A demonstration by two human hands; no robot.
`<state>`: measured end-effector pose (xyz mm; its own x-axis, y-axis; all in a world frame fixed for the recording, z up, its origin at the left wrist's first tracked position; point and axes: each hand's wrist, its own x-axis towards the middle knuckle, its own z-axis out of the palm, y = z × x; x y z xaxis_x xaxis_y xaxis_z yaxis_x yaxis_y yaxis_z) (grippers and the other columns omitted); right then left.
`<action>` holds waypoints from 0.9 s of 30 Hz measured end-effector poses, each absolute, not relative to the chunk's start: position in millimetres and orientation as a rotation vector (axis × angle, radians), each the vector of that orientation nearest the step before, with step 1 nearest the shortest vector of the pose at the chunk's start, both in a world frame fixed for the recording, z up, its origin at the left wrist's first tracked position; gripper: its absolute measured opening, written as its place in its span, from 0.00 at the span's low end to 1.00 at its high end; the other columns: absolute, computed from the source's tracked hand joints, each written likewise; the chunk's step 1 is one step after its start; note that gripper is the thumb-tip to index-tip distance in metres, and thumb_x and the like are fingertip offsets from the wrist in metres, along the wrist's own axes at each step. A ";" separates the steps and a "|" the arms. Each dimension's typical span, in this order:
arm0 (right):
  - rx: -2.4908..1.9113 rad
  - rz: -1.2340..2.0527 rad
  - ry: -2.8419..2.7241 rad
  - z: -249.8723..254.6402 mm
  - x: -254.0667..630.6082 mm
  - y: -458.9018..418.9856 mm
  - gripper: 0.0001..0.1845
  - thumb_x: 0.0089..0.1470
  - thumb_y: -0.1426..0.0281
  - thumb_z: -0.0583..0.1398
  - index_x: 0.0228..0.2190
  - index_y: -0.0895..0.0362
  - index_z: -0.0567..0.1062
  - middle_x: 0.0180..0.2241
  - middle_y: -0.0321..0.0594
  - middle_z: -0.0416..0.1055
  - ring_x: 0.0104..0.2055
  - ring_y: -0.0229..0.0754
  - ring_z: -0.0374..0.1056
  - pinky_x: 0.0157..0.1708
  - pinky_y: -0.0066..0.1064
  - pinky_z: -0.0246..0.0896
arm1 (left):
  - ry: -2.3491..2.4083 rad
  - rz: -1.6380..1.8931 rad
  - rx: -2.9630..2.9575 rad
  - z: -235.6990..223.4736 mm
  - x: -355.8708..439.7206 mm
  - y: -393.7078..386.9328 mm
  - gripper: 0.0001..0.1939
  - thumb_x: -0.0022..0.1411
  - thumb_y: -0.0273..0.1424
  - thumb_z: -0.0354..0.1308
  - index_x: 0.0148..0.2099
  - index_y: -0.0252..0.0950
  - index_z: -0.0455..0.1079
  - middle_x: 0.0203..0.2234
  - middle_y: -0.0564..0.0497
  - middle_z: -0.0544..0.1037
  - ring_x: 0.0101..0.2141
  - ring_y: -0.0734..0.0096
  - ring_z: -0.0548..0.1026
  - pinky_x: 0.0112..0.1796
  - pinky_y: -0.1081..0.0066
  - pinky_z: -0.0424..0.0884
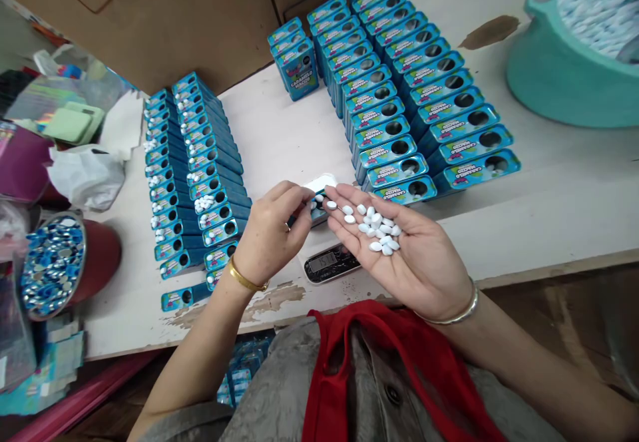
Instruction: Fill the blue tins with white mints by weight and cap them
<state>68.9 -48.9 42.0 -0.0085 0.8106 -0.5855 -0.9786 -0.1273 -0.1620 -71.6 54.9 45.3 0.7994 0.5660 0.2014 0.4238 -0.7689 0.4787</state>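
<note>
The right hand (417,255) lies flat under loose candies (376,221); the left hand (274,229) bunches its fingers at the tin (320,214) between them, grip hidden. A tilted palm could spill candies onto the scale (324,263).

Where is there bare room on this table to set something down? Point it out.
The widest bare patch lies between the left tins and right tins. Another lies between the teal tub and the table's near edge. It's crowded around the left hand, right hand and scale, and behind the red bucket.
</note>
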 end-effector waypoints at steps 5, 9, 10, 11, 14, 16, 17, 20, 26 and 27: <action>-0.668 1.557 0.325 45.4 68.5 -48.9 0.17 0.59 0.73 0.48 0.44 0.57 0.73 0.54 0.41 0.68 0.59 0.37 0.60 0.58 0.32 0.57 | 0.671 0.463 2.580 45.1 -74.1 54.8 0.09 0.61 0.22 0.49 0.41 0.34 0.69 0.31 0.49 0.74 0.33 0.74 0.72 0.35 0.73 0.68; -0.650 1.566 0.318 45.1 68.2 -48.8 0.17 0.59 0.73 0.47 0.43 0.57 0.73 0.53 0.40 0.70 0.58 0.36 0.61 0.57 0.31 0.58 | 0.656 0.528 2.546 45.9 -76.1 51.3 0.10 0.62 0.23 0.50 0.45 0.35 0.68 0.35 0.48 0.75 0.36 0.72 0.73 0.38 0.71 0.70; -0.633 1.574 0.314 44.5 68.0 -48.8 0.18 0.60 0.73 0.47 0.43 0.57 0.73 0.53 0.40 0.70 0.58 0.35 0.62 0.57 0.31 0.58 | 0.643 0.552 2.531 46.5 -75.8 49.8 0.10 0.62 0.24 0.51 0.46 0.36 0.68 0.37 0.48 0.75 0.37 0.72 0.73 0.38 0.71 0.70; -0.616 1.582 0.310 43.9 67.7 -48.8 0.18 0.60 0.73 0.46 0.42 0.57 0.73 0.52 0.40 0.71 0.58 0.35 0.62 0.57 0.31 0.58 | 0.622 0.569 2.519 47.1 -75.2 48.2 0.10 0.62 0.25 0.52 0.46 0.36 0.68 0.38 0.48 0.75 0.37 0.72 0.73 0.38 0.71 0.70; -0.585 1.604 0.281 42.1 66.9 -49.3 0.19 0.60 0.73 0.45 0.42 0.58 0.73 0.51 0.40 0.71 0.57 0.35 0.63 0.58 0.32 0.57 | 0.558 0.575 2.535 48.3 -71.0 44.6 0.08 0.63 0.26 0.53 0.44 0.35 0.68 0.36 0.48 0.73 0.35 0.74 0.72 0.35 0.73 0.70; -0.575 1.621 0.242 41.9 67.4 -50.6 0.19 0.60 0.74 0.45 0.42 0.58 0.73 0.52 0.39 0.71 0.57 0.34 0.62 0.59 0.33 0.54 | 0.539 0.579 2.561 48.7 -67.4 44.4 0.06 0.63 0.26 0.52 0.41 0.35 0.69 0.33 0.48 0.72 0.34 0.74 0.71 0.34 0.74 0.70; -0.573 1.626 0.217 42.1 68.4 -51.7 0.18 0.60 0.74 0.45 0.43 0.58 0.73 0.52 0.39 0.71 0.58 0.34 0.62 0.60 0.34 0.53 | 0.540 0.586 2.566 49.2 -65.8 45.0 0.05 0.63 0.27 0.52 0.39 0.35 0.69 0.33 0.49 0.72 0.34 0.74 0.71 0.33 0.74 0.70; -0.601 1.621 0.135 43.7 76.1 -57.3 0.19 0.60 0.72 0.45 0.44 0.55 0.73 0.53 0.36 0.70 0.59 0.35 0.59 0.60 0.38 0.52 | 0.595 0.646 2.549 52.3 -63.8 48.9 0.04 0.63 0.28 0.52 0.37 0.36 0.68 0.31 0.50 0.72 0.32 0.74 0.70 0.31 0.72 0.69; -0.744 1.470 0.132 36.2 101.4 -79.5 0.19 0.59 0.70 0.47 0.45 0.52 0.73 0.53 0.35 0.70 0.60 0.39 0.59 0.58 0.36 0.55 | 0.792 0.751 2.447 56.8 -74.1 55.4 0.02 0.62 0.29 0.54 0.36 0.38 0.67 0.30 0.52 0.71 0.28 0.75 0.68 0.28 0.72 0.66; -0.760 1.447 0.162 32.8 103.6 -84.0 0.19 0.59 0.71 0.47 0.46 0.52 0.72 0.52 0.36 0.71 0.59 0.38 0.60 0.58 0.35 0.56 | 0.805 0.758 2.433 55.7 -76.2 55.3 0.02 0.63 0.29 0.54 0.36 0.38 0.67 0.30 0.52 0.71 0.28 0.76 0.68 0.27 0.72 0.65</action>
<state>103.6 -84.0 32.8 0.1580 0.8298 -0.5353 -0.9278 -0.0609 -0.3682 -76.2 55.3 55.7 0.6761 0.6474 0.3519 0.3909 -0.7199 0.5735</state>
